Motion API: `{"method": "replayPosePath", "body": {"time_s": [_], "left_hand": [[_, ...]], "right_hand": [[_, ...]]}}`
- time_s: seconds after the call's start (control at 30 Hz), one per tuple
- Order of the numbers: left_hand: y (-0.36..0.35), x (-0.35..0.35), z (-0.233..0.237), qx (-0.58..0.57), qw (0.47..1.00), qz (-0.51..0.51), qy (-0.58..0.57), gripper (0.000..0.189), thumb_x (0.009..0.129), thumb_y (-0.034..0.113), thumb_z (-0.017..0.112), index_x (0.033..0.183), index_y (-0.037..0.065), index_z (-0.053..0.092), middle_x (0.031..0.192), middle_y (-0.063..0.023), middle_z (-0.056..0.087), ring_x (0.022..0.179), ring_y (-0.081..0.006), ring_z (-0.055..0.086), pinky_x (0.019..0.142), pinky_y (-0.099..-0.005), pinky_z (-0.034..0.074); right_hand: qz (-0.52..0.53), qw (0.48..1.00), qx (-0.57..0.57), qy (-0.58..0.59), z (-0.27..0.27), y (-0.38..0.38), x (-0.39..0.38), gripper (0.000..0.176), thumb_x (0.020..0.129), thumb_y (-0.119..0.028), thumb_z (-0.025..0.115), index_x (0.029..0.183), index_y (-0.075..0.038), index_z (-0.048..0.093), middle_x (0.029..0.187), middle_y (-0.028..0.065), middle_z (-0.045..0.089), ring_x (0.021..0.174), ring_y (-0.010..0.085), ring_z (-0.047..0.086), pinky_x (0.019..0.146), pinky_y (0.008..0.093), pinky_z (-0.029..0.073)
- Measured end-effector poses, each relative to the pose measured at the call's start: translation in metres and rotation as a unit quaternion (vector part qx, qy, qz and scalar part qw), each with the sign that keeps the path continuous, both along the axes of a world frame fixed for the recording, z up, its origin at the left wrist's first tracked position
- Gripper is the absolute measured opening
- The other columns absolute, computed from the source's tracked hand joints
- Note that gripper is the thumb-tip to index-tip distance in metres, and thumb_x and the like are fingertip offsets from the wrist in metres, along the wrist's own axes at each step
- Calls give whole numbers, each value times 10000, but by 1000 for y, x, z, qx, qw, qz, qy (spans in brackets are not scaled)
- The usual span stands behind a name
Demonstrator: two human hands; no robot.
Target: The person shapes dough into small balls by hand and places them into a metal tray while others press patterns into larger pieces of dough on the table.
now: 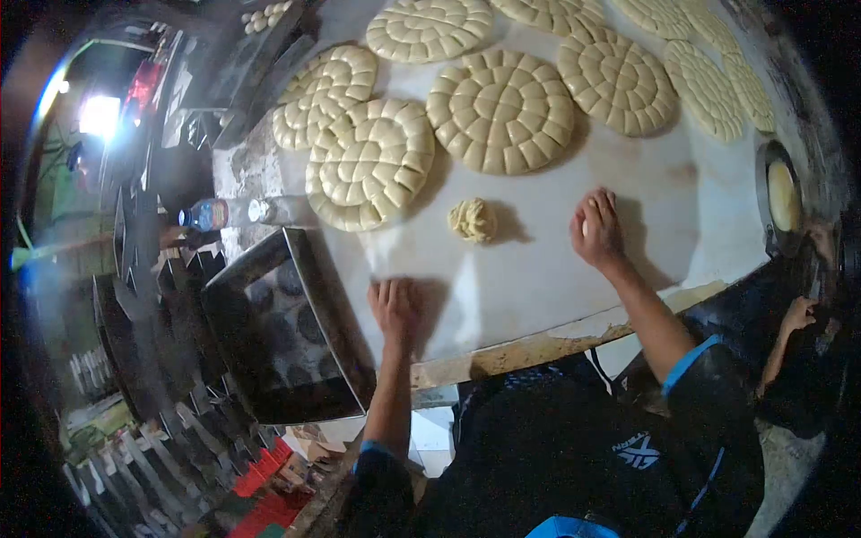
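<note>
My left hand (395, 309) rests palm down near the front left of the pale worktop (529, 296). Its fingers are curled under, and whatever they cover is hidden. Farther right, my right hand (598, 229) is closed on the worktop, with a small pale piece of dough (586, 229) showing between thumb and fingers. Between the hands, a little farther back, sits a rough, crumpled lump of dough (472, 221), touched by neither. Beyond it lies a flat dough round (500, 111) divided into many segments.
Several more segmented rounds (370, 164) cover the back. A dark metal tray (300, 296) stands at the left edge beside a plastic bottle (211, 214). At the right edge, a pan (769, 197) holds pale dough (785, 195). Another person's hand (798, 314) appears at far right.
</note>
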State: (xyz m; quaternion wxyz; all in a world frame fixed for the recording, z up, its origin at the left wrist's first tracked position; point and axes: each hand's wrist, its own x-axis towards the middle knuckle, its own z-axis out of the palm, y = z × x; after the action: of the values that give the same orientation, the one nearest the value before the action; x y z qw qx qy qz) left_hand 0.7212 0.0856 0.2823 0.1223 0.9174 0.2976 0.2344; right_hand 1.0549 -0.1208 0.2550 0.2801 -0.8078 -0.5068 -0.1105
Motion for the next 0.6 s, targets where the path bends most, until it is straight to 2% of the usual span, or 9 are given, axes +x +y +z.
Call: {"method": "replayPosePath", "body": {"time_s": [0.1,0.17,0.23,0.27,0.3,0.4,0.43,0.53,0.6], "left_hand": [[9,47,-14,-76,993,70,-49,114,813,138,646,918,96,630,957,-125,619,946,-338,542,866,-442,416],[-13,50,-35,-157,985,51,-55,186,793,130,651,973,96,619,986,-114,628,976,-340,542,883,-448,412],[-44,23,-60,-81,996,-29,-25,231,848,72,551,1072,33,592,1143,-169,565,1019,-354,515,927,-488,397],[-54,2,-49,-7,995,-102,-13,278,851,36,516,1125,12,558,1182,-195,529,1063,-373,500,951,-483,397],[-65,-20,-35,-153,984,-85,-7,317,853,8,504,1168,20,536,1209,-192,527,1124,-389,481,963,-458,400],[-47,-60,4,-274,952,-106,90,334,859,3,525,1193,11,521,1184,-202,549,1126,-402,496,937,-462,422],[-36,-69,9,-358,923,-122,-66,411,838,-21,559,1242,25,501,1137,-200,588,1088,-379,555,893,-450,463],[-14,-90,88,-517,835,-38,-184,540,797,-66,597,1310,32,459,1044,-165,652,985,-287,633,933,-404,471],[5,-115,117,-456,856,-84,-230,635,757,-96,579,1360,43,434,1042,-146,656,1012,-243,634,921,-355,478]], "right_hand": [[-122,987,39,100,-2,50,-35,80,863,-54,551,936,-26,531,929,156,552,914,366,523,834,460,417],[-114,986,5,123,-11,43,-63,78,884,-76,550,938,-23,530,923,158,557,924,356,526,841,452,411],[-84,990,20,109,-13,29,-85,83,902,-95,554,941,-24,533,912,162,564,909,348,533,824,447,414],[-58,993,46,87,-12,17,-93,86,909,-103,557,943,-27,536,903,164,569,888,346,539,805,446,421],[-33,995,70,68,-14,7,-100,89,917,-111,560,945,-29,539,894,166,575,868,344,544,786,445,428],[-102,909,-18,403,-5,-1,-105,148,948,-167,558,903,-32,597,835,52,613,793,152,573,726,337,468],[-14,871,-3,490,7,12,-132,191,945,-222,583,926,-34,611,829,49,606,798,137,564,723,311,475],[176,757,-61,626,58,72,-237,247,955,-245,589,1059,-29,648,884,47,631,858,140,579,762,299,506],[186,790,-49,582,44,107,-287,258,969,-237,575,1078,-15,648,890,66,637,855,139,578,774,305,503]]}}
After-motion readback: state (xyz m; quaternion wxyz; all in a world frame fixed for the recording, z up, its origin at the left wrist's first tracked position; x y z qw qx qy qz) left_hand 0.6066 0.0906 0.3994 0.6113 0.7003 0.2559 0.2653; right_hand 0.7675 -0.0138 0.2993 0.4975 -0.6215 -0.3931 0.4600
